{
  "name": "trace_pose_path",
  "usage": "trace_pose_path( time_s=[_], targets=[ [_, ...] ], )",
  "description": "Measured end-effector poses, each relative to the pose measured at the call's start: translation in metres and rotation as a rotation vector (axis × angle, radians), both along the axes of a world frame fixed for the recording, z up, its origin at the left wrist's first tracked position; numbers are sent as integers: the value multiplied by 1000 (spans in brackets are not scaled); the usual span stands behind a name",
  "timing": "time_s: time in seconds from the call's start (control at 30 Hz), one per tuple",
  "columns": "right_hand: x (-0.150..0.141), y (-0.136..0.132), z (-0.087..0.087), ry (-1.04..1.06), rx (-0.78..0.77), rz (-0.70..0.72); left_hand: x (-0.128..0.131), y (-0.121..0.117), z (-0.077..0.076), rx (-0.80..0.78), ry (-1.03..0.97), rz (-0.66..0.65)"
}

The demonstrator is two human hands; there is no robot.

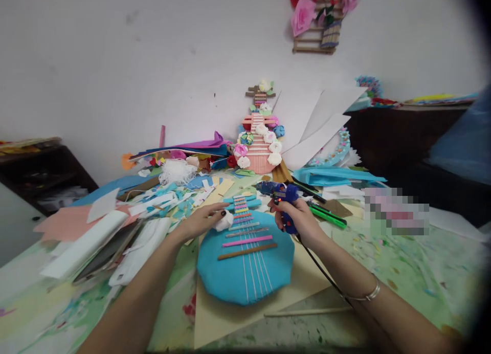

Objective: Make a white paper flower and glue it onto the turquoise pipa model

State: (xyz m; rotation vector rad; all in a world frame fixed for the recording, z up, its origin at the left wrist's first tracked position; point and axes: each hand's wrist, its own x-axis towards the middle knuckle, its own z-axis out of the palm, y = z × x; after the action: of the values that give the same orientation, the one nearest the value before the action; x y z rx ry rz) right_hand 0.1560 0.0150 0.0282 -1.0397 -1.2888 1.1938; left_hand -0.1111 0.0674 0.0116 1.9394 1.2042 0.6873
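A turquoise paper-covered craft guitar (218,272) lies flat before me, with white string lines and coloured strips across its body and neck. My left hand (201,221) is at its upper left edge, thumb and fingers around a white paper flower (224,221); part of the grip is hidden. Over the guitar's right shoulder, my right hand (299,221) is wrapped around the handle of a blue glue gun (287,192). The gun's nozzle points left above the neck, apart from the flower. Its black cord (320,267) runs down along my right forearm.
A finished pink craft guitar with paper flowers (261,157) leans against the wall. Paper scraps (172,203) and a white string bundle (177,172) lie at the back left. A green cutter (328,216) lies right; a thin wooden stick (307,311) is in front.
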Motion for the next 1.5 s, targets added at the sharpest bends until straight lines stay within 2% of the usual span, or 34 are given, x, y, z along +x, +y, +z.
trace_pose_path(
  time_s=[0.2, 0.5, 0.73, 1.03, 1.17, 1.23, 1.3, 1.4, 1.5],
  targets=[
    [4, 2, -12, 11, -26, 14, -1, -1, 5, -59, 17, -141],
    [5, -5, -14, 12, -20, 69, 2, 1, 3, -23, 181, -153],
    [6, -4, -16, 25, 13, 85, 0, 0, 6, 88, 266, -220],
    [3, -7, -15, -38, -34, 80, -1, 0, 7, 52, 322, -125],
    [2, -10, -14, -63, -5, 84, -7, 4, 8, 7, 163, -22],
    [1, -12, -14, -77, 19, 83, -10, 5, 10, -61, -11, 59],
    [1, -13, -15, -107, 45, 94, -10, 2, 12, -173, -270, 113],
    [0, -17, -16, -151, 93, 141, -2, -6, 15, -352, -663, 48],
    [-2, -22, -16, -172, 153, 169, 14, -17, 15, -483, -844, -27]
  ],
)
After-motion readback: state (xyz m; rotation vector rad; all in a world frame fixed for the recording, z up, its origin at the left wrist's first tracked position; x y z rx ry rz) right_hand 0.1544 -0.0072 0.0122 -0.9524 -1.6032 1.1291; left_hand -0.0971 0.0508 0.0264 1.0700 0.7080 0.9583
